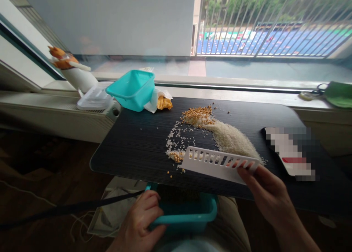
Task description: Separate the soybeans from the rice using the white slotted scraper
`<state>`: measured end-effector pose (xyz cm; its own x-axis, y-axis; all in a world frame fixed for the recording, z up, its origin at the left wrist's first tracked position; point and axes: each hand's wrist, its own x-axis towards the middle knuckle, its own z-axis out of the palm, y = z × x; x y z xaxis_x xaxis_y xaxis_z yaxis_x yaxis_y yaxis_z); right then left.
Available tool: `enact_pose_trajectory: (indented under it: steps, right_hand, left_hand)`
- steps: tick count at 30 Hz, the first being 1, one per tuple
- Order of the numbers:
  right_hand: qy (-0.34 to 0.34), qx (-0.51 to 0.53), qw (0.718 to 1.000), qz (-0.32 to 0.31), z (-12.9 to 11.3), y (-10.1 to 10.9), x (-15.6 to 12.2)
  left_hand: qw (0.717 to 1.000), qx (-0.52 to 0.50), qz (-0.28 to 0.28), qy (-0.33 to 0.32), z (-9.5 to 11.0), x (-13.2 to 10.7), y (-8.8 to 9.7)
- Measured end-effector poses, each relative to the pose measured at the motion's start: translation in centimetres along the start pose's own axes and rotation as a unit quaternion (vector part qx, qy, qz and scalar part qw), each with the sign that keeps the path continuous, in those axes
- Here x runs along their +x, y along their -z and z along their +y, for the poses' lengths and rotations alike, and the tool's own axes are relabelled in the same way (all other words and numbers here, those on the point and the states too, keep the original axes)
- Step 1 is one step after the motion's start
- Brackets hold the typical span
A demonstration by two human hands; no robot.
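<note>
My left hand (143, 219) is closed around the left rim of a teal plastic basin (189, 218), held just below the table's front edge. In my right hand (271, 197) is a white slotted plastic strip (214, 167), pinched at its right end and standing on edge over the dark tabletop. Behind the strip lies a long heap of white rice (233, 138). Soybeans (199, 114) are piled at its far end. A smaller cluster of soybeans and rice (176, 156) touches or nearly touches the strip's left end. The basin's inside is dark, so its contents cannot be made out.
An upright teal basin (132, 89) and a crumpled orange-and-white wrapper (164, 102) sit at the table's back left. A partly blurred flat object (288, 153) lies at right. Beyond are a clear lid (95, 97), an orange-topped white object (77, 72) and a green cloth (339, 93).
</note>
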<state>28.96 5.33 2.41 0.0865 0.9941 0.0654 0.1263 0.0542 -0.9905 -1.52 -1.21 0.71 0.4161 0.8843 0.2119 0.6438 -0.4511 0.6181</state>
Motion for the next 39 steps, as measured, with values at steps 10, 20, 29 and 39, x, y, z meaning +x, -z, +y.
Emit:
enact_pose_trajectory:
  steps: [10, 20, 29, 39]
  right_hand:
    - [-0.043, 0.002, 0.999, 0.029, -1.1, -0.6, -0.4]
    - [-0.091, 0.032, 0.995, -0.004, -0.7, -1.0, -1.3]
    - [-0.015, 0.034, 0.998, -0.054, -0.2, -4.9, 0.4]
    - [-0.036, 0.032, 0.99, -0.134, -1.7, -5.5, 0.6]
  left_hand:
    - [1.0, 0.006, -0.007, 0.004, 0.1, 0.1, 0.1]
    - [0.999, -0.015, -0.006, 0.03, -0.3, -0.2, -0.1]
    - [0.999, 0.01, 0.0, 0.032, -0.4, -0.6, 0.8]
    - [0.999, 0.027, 0.01, 0.031, -0.4, -0.5, 1.2]
